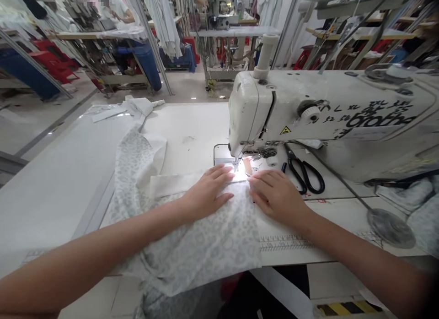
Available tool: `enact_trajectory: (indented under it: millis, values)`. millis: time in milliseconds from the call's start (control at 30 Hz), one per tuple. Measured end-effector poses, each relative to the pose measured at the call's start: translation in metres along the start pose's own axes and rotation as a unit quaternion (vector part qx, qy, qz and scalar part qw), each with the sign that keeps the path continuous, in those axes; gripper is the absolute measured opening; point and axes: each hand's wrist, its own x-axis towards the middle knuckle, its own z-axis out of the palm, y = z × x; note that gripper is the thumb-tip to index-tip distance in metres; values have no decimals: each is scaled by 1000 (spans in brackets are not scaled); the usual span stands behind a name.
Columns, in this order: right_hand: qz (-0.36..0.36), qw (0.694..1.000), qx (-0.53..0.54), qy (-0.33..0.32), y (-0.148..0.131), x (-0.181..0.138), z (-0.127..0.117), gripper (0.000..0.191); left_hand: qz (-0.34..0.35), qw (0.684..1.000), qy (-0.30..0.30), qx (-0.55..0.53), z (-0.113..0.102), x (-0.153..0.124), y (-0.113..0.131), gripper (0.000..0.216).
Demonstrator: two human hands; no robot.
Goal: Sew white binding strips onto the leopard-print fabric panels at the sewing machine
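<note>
A white sewing machine [254,108] stands over the table, its lamp lighting the needle area. Grey-and-white leopard-print fabric [206,246] lies under the needle and drapes over the front edge. Along it runs a plain white fabric strip [171,184]. My left hand [212,188] rests flat on the strip and print, fingers stretched out just left of the presser foot [236,165]. My right hand [274,193] is right of the needle, thumb and fingertips pinched at the fabric's right edge.
Black-handled scissors [307,175] lie under the machine arm. A round metal plate on a rod [391,227] is at the right, near more printed fabric [425,204]. Printed ruler markings [284,242] run along the table front. A person [116,8] sits at the far left.
</note>
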Motion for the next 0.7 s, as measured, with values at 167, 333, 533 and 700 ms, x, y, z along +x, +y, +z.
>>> enact_trajectory:
  millis: [167,333,533,700]
  values:
    - [-45,998,24,-34,12,10,5,30,39,996,-57,58,-2,-2,-17,47]
    - [-59,997,51,-26,9,4,14,27,79,992,-74,66,-6,0,-16,45]
    - [-53,997,42,-34,10,-1,12,31,74,993,-70,59,-4,2,-18,46]
    - [-31,997,12,-69,13,7,11,37,83,992,-70,67,-8,11,-29,47]
